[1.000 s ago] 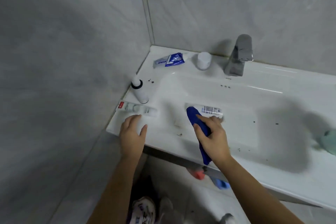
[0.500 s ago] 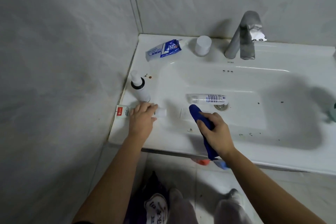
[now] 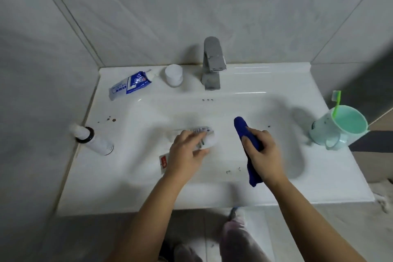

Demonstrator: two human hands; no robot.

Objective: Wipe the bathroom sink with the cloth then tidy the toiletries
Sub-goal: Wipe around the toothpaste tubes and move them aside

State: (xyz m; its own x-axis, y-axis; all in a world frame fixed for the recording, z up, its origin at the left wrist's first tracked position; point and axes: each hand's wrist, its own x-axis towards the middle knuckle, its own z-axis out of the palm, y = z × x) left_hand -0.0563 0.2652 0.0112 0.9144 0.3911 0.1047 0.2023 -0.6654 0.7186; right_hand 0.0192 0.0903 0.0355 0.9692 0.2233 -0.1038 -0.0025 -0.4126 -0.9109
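Observation:
My right hand [image 3: 262, 155] grips a rolled blue cloth [image 3: 240, 126] over the middle of the white sink [image 3: 212, 197]. My left hand [image 3: 186, 155] holds a white tube with a red label [image 3: 163, 160] above the basin's left half. Its fingers reach over a second white tube with a barcode [image 3: 201, 129] lying in the basin. A blue and white toothpaste tube [image 3: 129, 84] and a small white jar [image 3: 174, 75] sit on the back ledge. A white bottle with a black collar [image 3: 94, 140] lies on the left rim.
A chrome faucet [image 3: 211, 64] stands at the back centre. A mint green cup [image 3: 340, 128] with a green toothbrush [image 3: 337, 104] stands on the right rim. Dark specks [image 3: 110, 119] dot the left rim and the basin front. Tiled walls close in behind and left.
My left hand took the red-labelled tube off the left rim and carried it right into the basin beside the barcode tube. My right hand moved right with the cloth. The view shifted right.

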